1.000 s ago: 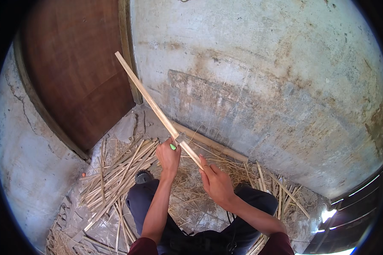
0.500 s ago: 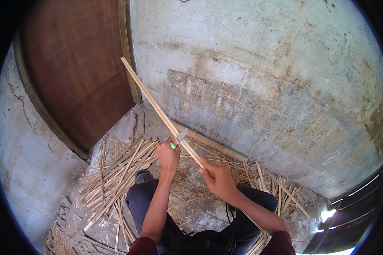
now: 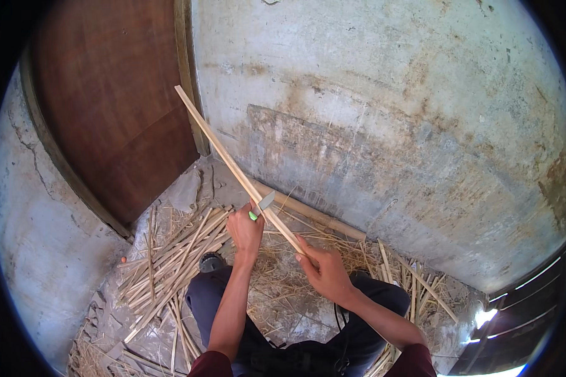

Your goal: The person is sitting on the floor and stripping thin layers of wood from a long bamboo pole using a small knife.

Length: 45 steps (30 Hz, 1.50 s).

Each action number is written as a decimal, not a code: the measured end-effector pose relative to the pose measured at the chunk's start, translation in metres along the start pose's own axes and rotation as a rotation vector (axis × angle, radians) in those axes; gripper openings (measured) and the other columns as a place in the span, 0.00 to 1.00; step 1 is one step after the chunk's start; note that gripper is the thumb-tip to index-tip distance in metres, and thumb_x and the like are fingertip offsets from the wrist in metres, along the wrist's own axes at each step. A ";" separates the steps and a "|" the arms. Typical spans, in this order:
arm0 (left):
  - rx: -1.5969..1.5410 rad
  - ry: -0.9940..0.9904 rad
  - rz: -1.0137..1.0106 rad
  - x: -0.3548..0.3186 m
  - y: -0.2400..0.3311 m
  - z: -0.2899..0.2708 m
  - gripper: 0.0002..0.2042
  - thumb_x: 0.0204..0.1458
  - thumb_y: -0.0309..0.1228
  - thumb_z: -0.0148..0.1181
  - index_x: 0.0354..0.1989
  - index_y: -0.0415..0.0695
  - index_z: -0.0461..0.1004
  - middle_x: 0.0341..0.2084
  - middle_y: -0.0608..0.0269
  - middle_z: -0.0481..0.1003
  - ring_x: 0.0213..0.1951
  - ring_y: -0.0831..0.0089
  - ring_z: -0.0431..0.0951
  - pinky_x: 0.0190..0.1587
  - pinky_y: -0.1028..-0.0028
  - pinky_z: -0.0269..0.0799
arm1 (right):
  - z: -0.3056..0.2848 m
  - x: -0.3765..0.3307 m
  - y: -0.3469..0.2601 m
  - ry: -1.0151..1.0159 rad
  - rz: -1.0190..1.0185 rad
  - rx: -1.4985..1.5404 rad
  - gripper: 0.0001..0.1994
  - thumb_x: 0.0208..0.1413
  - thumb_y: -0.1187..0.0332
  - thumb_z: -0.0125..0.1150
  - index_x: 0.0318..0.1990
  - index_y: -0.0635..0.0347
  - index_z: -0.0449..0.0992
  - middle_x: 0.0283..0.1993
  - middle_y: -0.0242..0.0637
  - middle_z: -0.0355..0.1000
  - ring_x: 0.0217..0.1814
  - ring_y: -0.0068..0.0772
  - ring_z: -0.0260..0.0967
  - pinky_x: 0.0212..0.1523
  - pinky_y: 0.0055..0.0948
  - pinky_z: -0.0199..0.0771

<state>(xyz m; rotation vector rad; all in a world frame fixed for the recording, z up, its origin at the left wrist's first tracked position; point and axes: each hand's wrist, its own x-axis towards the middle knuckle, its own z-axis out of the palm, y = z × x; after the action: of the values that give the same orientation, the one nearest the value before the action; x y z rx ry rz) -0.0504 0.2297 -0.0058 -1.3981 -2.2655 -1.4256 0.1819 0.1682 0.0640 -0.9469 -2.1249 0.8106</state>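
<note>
A long pale bamboo strip slants from the centre up to the far left, its far end in front of the door frame. My right hand is closed round the near end of this strip. My left hand is closed on a knife, whose bright green handle end shows at the fist. The blade lies across the strip a little beyond my right hand. How deep the edge sits in the bamboo cannot be made out.
Cut strips lie piled on the floor at the left, and more strips at the right. Shavings cover the floor between my legs. A thick pole lies along the stained wall. At the far left stands a brown door.
The strip's far end has shifted slightly left. Both hands hold the same things, and the knife has moved a few pixels left and down with my left hand.
</note>
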 end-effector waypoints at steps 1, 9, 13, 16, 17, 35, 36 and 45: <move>0.000 0.001 0.000 0.000 0.000 0.000 0.11 0.50 0.25 0.69 0.42 0.39 0.88 0.26 0.36 0.80 0.31 0.37 0.82 0.36 0.51 0.77 | -0.001 -0.001 0.000 0.000 -0.001 0.000 0.24 0.69 0.71 0.64 0.71 0.64 0.73 0.23 0.47 0.68 0.19 0.27 0.62 0.25 0.34 0.64; 0.076 -0.026 -0.030 0.006 -0.004 -0.002 0.13 0.44 0.28 0.72 0.40 0.41 0.88 0.26 0.37 0.80 0.31 0.38 0.82 0.38 0.49 0.78 | -0.008 -0.015 0.001 -0.041 0.069 0.064 0.25 0.69 0.69 0.64 0.72 0.63 0.73 0.19 0.42 0.63 0.18 0.25 0.59 0.24 0.34 0.63; 0.086 -0.045 -0.026 0.008 -0.002 -0.003 0.12 0.47 0.29 0.72 0.41 0.40 0.89 0.25 0.36 0.80 0.31 0.38 0.82 0.38 0.49 0.78 | -0.011 -0.024 0.002 -0.008 0.052 0.071 0.25 0.69 0.68 0.64 0.72 0.62 0.73 0.18 0.41 0.61 0.17 0.24 0.58 0.23 0.33 0.62; 0.058 -0.011 -0.108 0.014 -0.006 -0.010 0.11 0.52 0.31 0.71 0.41 0.40 0.89 0.24 0.35 0.79 0.31 0.38 0.82 0.37 0.48 0.78 | -0.018 -0.035 -0.005 -0.064 0.094 0.038 0.25 0.69 0.69 0.64 0.72 0.62 0.73 0.19 0.40 0.62 0.18 0.23 0.58 0.23 0.32 0.63; 0.067 0.010 -0.076 0.015 -0.007 -0.010 0.11 0.54 0.32 0.70 0.41 0.39 0.89 0.23 0.36 0.79 0.30 0.37 0.82 0.36 0.48 0.77 | -0.022 -0.039 -0.010 -0.074 0.106 0.050 0.25 0.69 0.69 0.64 0.72 0.62 0.73 0.20 0.40 0.62 0.19 0.22 0.59 0.24 0.31 0.63; 0.198 -0.049 -0.102 0.034 -0.039 0.020 0.11 0.57 0.37 0.70 0.37 0.42 0.89 0.28 0.38 0.83 0.34 0.40 0.86 0.40 0.48 0.81 | -0.100 -0.154 0.020 -0.167 0.368 0.066 0.23 0.71 0.68 0.65 0.71 0.60 0.75 0.26 0.36 0.70 0.25 0.17 0.58 0.27 0.26 0.63; 0.223 -0.062 -0.058 0.033 -0.037 0.021 0.11 0.59 0.37 0.68 0.38 0.42 0.89 0.28 0.39 0.83 0.34 0.41 0.86 0.39 0.49 0.81 | -0.107 -0.159 0.024 -0.161 0.399 0.106 0.23 0.71 0.67 0.66 0.70 0.59 0.76 0.26 0.33 0.70 0.26 0.17 0.57 0.27 0.25 0.63; 0.362 -0.058 -0.159 0.056 -0.074 0.036 0.13 0.52 0.38 0.72 0.38 0.41 0.89 0.32 0.39 0.85 0.36 0.42 0.87 0.42 0.49 0.84 | -0.166 -0.196 0.034 -0.249 0.546 0.067 0.22 0.70 0.66 0.67 0.69 0.53 0.78 0.28 0.27 0.74 0.30 0.15 0.60 0.32 0.23 0.65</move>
<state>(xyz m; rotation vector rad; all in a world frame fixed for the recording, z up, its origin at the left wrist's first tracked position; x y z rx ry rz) -0.1252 0.2838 -0.0441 -1.1830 -2.5571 -0.9510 0.4239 0.0745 0.0738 -1.4852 -2.0426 1.3157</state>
